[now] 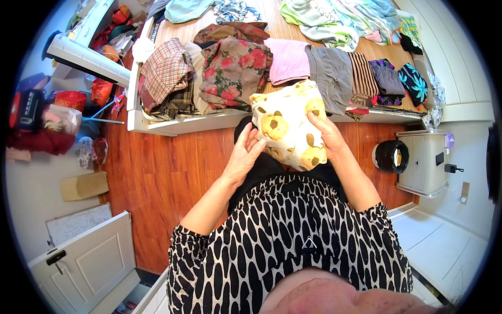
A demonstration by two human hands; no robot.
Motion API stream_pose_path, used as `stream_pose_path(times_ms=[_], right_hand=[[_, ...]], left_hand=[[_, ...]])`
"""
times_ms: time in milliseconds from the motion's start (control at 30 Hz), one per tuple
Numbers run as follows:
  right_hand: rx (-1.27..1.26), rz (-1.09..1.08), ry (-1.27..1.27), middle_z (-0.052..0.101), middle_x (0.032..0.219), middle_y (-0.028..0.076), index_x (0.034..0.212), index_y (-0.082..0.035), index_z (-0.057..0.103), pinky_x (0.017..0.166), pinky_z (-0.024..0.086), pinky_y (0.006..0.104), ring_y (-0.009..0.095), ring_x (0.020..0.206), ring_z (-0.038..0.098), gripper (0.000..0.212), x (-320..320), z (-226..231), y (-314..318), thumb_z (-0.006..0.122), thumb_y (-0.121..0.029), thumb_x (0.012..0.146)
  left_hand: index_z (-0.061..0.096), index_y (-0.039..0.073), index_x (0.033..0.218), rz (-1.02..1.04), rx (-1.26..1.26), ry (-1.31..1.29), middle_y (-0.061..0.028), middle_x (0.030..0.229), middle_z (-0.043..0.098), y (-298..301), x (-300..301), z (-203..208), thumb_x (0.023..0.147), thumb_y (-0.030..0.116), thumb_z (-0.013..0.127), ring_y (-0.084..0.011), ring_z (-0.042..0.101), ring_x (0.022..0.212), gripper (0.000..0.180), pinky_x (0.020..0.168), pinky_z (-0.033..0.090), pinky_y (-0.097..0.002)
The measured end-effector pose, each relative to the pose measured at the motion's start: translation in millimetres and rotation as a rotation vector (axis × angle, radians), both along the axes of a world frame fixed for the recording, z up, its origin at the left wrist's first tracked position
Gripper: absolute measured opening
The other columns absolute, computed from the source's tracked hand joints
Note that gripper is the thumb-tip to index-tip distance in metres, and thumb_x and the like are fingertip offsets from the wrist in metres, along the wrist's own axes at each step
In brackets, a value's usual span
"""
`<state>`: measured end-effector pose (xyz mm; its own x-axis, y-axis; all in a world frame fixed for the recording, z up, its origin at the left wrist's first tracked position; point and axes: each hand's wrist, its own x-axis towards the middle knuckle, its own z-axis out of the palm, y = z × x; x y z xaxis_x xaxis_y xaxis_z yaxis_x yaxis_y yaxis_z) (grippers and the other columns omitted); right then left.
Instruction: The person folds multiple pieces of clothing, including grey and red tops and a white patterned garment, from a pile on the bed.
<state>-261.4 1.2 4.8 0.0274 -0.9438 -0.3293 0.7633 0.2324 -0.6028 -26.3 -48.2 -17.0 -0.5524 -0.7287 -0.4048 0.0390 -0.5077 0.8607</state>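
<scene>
A folded white cloth garment with large yellow flowers [290,128] is held up in front of my body, near the bed's front edge. My right hand [330,137] grips its right side, thumb on top and the other fingers hidden beneath. Against its left edge lies my left hand [246,154], fingers stretched and apart. Just beyond are a folded pink cloth [289,60] and folded grey trousers [329,73]. A folded brown garment with red flowers [232,73] lies to their left.
On the bed, a plaid stack [166,68] lies at left, with a striped cloth [364,76] and palm-print cloth [413,83] at right. Loose clothes [340,23] lie farther back. A black-lined bin [392,157] stands by a white cabinet [421,162]. A white door [86,261] is lower left.
</scene>
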Motion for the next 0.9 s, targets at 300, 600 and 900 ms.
stream_pose_path(times_ms=[300, 600, 900], right_hand=[[0.04, 0.094, -0.182, 0.054, 0.128, 0.018, 0.134, 0.002, 0.04, 0.094, 0.05, 0.0407, 0.028, 0.112, 0.059, 0.047, 15.8, -10.4, 1.9, 0.053, -0.022, 0.096], [0.076, 0.101, -0.238, 0.052, 0.131, 0.021, 0.136, 0.004, 0.037, 0.096, 0.048, 0.0414, 0.03, 0.114, 0.058, 0.048, 8.9, -22.2, 3.9, 0.049, -0.022, 0.097], [0.081, 0.102, -0.181, 0.053, 0.129, 0.018, 0.136, 0.002, 0.038, 0.096, 0.049, 0.0399, 0.027, 0.114, 0.058, 0.05, 3.9, -36.4, 2.8, 0.054, -0.022, 0.095]], left_hand=[[0.022, 0.011, 0.148, -0.094, 0.497, 0.744, -0.0062, 0.149, 0.035, -4.0, -30.6, -22.3, 0.083, 0.047, 0.067, -0.021, 0.032, 0.137, 0.087, 0.113, 0.026, -0.0421], [0.033, 0.006, 0.142, -0.005, 0.472, 0.677, -0.0092, 0.14, 0.045, -6.6, -24.3, -26.0, 0.084, 0.032, 0.07, -0.0226, 0.042, 0.13, 0.074, 0.111, 0.032, -0.0391], [0.037, 0.004, 0.139, 0.074, 0.499, 0.622, -0.0105, 0.134, 0.051, -10.9, -22.2, -24.8, 0.089, 0.018, 0.065, -0.0233, 0.051, 0.122, 0.058, 0.104, 0.041, -0.039]])
